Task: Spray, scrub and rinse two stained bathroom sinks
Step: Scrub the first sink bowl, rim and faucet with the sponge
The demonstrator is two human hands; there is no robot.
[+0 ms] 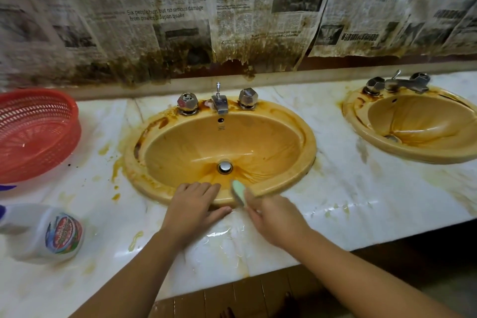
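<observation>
Starting at the left end of the counter [361, 201]: a red basket [36, 134] sits toward the back-left corner, open side up. Near the front-left corner is a white spray bottle [51, 233] with a coloured label. It is blurred, so you cannot tell whether it stands or lies. Yellow-brown drips mark the marble to its right.

The near sink [308, 147] is oval and orange-tan, set in the middle of the counter. Brown stains are heaviest on its back-left rim and around the faucet [219, 103]. Streaks run down the bowl toward the drain [224, 167].

Your left hand [192, 210] lies flat on the sink's front rim, fingers straight and close together, thumb stretched out on the wet counter. It holds nothing.

Just to its right, your right hand [273, 217] grips a pale green sponge [238, 192], fingers curled round its lower end. The sponge's upper end sits at the inner side of the front rim, on the near side of the drain.

The second sink [353, 116] is at the counter's right end, closer to the back edge and partly cut off by the frame. It is the same colour, with brown marks on the rim by its handles [375, 85].

Stained newspaper [232, 8] hangs along the wall above the counter's back edge.
</observation>
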